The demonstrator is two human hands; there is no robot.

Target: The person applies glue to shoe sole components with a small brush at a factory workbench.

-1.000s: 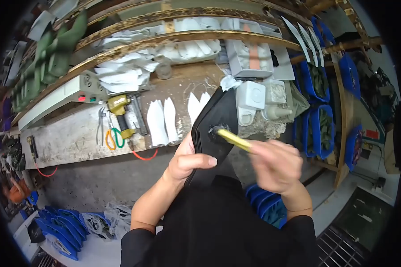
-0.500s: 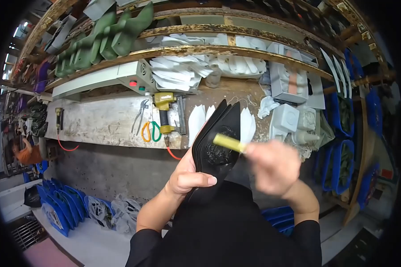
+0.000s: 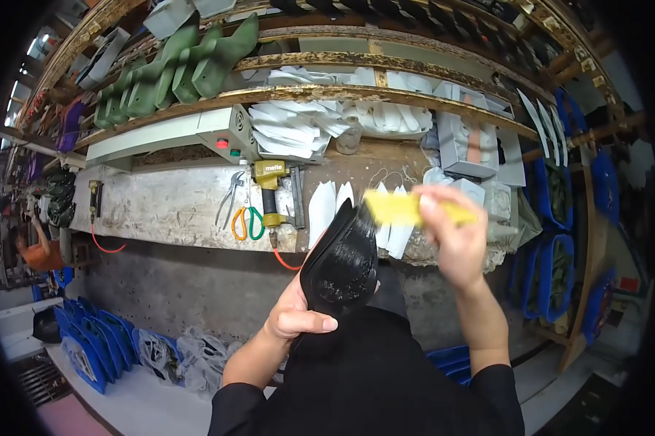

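My left hand is closed around the lower end of a stack of black insole-shaped pieces, thumb in front. The top piece has a wet, glossy coating over its wide face. In my right hand is a yellow-handled brush, blurred by motion. Its dark bristles are at the upper tip of the stack, seemingly touching it. White pointed sheets lie on the bench behind the stack.
On the workbench lie a yellow nail gun with a red hose, scissors and pliers. Green shoe lasts sit on the rack. Blue bins stand at right. A person in orange is far left.
The brush has moved up from the middle of the top piece to the stack's tip. My left hand has lowered slightly and the stack has tilted; the coating now spreads wider.
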